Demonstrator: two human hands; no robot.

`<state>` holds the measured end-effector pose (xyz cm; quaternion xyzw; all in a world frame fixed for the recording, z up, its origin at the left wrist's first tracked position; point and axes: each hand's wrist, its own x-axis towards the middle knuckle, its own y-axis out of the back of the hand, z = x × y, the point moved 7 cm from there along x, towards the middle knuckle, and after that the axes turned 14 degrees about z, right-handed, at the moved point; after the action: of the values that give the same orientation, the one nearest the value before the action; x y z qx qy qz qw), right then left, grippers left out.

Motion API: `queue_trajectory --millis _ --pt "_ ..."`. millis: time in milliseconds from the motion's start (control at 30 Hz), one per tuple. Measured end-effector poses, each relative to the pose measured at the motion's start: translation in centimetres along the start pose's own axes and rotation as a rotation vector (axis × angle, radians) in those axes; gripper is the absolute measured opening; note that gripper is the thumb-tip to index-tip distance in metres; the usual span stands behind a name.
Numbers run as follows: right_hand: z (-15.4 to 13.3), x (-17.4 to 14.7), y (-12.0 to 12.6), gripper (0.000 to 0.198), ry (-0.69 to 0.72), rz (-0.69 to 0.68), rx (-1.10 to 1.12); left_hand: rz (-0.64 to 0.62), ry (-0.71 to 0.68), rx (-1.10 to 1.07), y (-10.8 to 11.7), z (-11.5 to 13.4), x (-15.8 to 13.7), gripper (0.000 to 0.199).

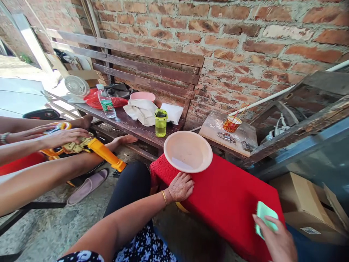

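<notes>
My left hand (180, 187), a gold bangle at its wrist, rests on the near edge of the red cloth (231, 185) that covers a low table. Its fingers lie on the cloth just below a pale pink basin (188, 151), holding nothing. Water seems to shine in the basin's bottom. At the right end of the cloth, my right hand (279, 236) is closed on a light green sponge (265, 218), thumb and fingers on either side of it. Slight motion blur softens that hand.
On the wooden bench (131, 127) are a green cup (160, 123), a water bottle (107, 103), a white cloth (140, 112) and a fan (76, 86). A board (212, 127) holds padlocks and a paper cup. A cardboard box (308, 203) stands right. Another person's hands (64, 137) hold a yellow toy.
</notes>
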<state>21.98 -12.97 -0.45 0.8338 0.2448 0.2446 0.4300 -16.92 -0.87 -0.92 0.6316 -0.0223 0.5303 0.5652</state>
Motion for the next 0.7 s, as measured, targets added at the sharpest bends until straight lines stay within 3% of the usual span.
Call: queue_trajectory --millis 167,333,433,600,700 --pt "-13.7 -6.9 -5.9 0.053 0.176 -0.191 0.145 0.178 0.140 -0.193 1.4 -1.0 0.1 0.019" --pt "-22.0 -9.9 -9.4 0.047 0.215 -0.221 0.043 0.259 0.286 -0.320 2.1 -1.8 0.4 0.021" --pt "-23.4 -10.2 -10.3 0.045 0.226 -0.271 -0.093 0.250 0.307 -0.336 2.5 -1.5 0.7 0.020" --pt "-20.5 -8.3 -9.7 0.047 0.253 -0.300 -0.309 0.261 0.315 -0.345 4.5 -1.3 1.3 0.016" --pt "-20.3 -8.5 -9.9 0.048 0.271 -0.331 -0.282 0.301 0.324 -0.378 6.2 -1.7 1.6 0.017"
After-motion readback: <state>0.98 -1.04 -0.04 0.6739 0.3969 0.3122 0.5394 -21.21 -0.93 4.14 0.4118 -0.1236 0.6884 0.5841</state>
